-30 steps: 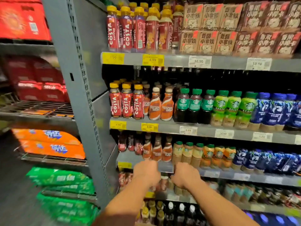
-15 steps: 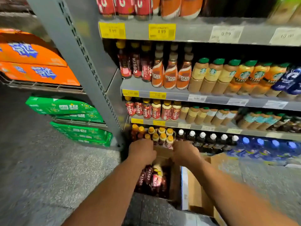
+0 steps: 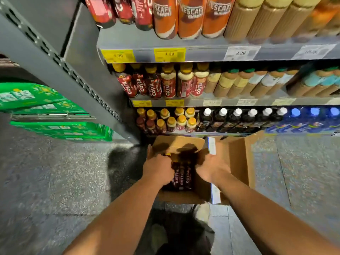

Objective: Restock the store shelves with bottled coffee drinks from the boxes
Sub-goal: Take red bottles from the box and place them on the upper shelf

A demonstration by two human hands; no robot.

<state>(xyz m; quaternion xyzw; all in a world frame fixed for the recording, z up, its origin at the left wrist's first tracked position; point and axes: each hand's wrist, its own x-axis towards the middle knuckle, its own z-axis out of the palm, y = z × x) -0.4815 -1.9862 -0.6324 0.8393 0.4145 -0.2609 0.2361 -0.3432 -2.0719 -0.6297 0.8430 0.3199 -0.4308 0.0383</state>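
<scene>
The bottles (image 3: 181,176) with dark Costa labels were packed in an open box (image 3: 184,196) set on the floor (image 3: 55,181), just below the middle of the frame. The left hand (image 3: 159,169) was placed over the bottles at the box's left side. Its fingers were turned down into the box and hidden behind the back of the hand, so whether a bottle was gripped could not be told. The right hand (image 3: 211,168) was lowered into the right part of the box, beside the bottles. Its fingers were likewise hidden, and their state could not be told. A flap (image 3: 179,144) was raised at the far end of the box, with shadows cast on it.

A second box (image 3: 239,159), also open, was set just beside the first on the right. Behind both, the lowest shelf was filled with yellow-capped bottles (image 3: 165,122) at the left, white-capped bottles (image 3: 237,118) in the middle and blue-capped bottles (image 3: 314,116) at the right. More Costa bottles (image 3: 156,85) were lined up one shelf higher, under yellow tags (image 3: 169,54). Nescafé bottles (image 3: 189,17) were cut off by the top edge. Green packs (image 3: 60,130) were stacked at the left of the frame, beyond a grey upright (image 3: 73,76).
</scene>
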